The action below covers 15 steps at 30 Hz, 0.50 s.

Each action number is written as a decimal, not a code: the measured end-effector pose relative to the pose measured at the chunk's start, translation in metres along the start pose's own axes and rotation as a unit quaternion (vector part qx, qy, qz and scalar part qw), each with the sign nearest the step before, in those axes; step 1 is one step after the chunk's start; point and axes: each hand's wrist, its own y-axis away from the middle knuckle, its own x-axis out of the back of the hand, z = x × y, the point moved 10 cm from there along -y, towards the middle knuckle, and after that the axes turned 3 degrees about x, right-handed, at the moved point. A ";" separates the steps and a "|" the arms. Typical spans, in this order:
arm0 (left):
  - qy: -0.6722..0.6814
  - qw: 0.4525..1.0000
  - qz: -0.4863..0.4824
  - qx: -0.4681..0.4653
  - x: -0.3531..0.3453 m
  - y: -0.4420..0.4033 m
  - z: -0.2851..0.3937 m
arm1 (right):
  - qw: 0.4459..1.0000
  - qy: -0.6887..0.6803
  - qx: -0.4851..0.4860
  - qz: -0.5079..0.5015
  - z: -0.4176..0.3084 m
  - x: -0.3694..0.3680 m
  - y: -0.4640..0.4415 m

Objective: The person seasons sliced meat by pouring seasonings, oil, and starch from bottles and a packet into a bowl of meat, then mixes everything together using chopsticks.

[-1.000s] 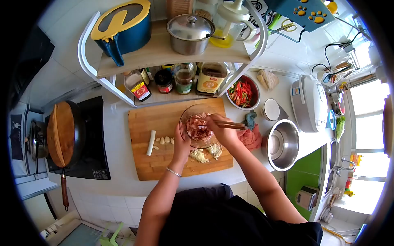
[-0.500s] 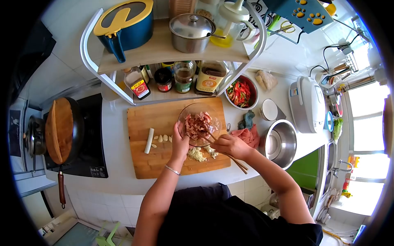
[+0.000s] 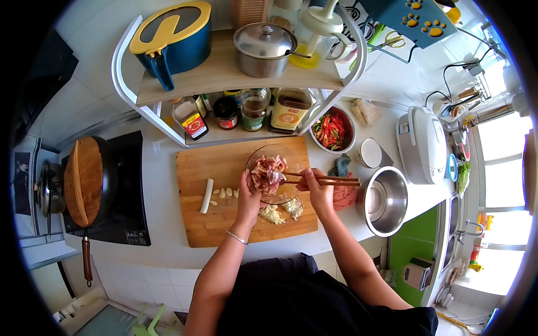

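Note:
My left hand (image 3: 247, 197) grips the left side of a clear glass bowl (image 3: 287, 193) above the wooden cutting board (image 3: 193, 162). Sliced meat (image 3: 269, 172) lies in the bowl, heaped toward its left. Closed around a pair of wooden chopsticks (image 3: 342, 181), my right hand (image 3: 318, 193) is at the bowl's right; the chopstick tips touch the meat. On the board are a white stalk (image 3: 207, 196), several garlic cloves (image 3: 226, 192) and two piles of minced garlic, one (image 3: 272, 214) below the bowl and the other (image 3: 293, 208) beside it.
Right of the board are a bowl of cut peppers (image 3: 330, 132), a white cup (image 3: 370, 153), a steel bowl (image 3: 385, 201) and a rice cooker (image 3: 421, 144). A lidded wok (image 3: 84, 182) sits at left. The shelf (image 3: 218, 67) with pots stands behind the board.
My right hand has swung up from its lower position, and the chopsticks now lie nearly level instead of slanting down to the right. The meat has shifted left within the bowl.

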 end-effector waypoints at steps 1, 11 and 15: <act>0.014 1.000 -0.021 0.000 -0.004 0.001 -0.001 | 0.999 0.027 0.021 -0.020 -0.011 -0.001 0.000; 0.036 0.999 -0.006 0.000 -0.006 0.005 0.007 | 0.924 0.303 0.183 -0.144 -0.052 -0.048 -0.006; 0.022 1.000 -0.007 0.001 -0.004 0.004 0.004 | 0.905 0.296 0.252 -0.170 -0.045 -0.069 0.003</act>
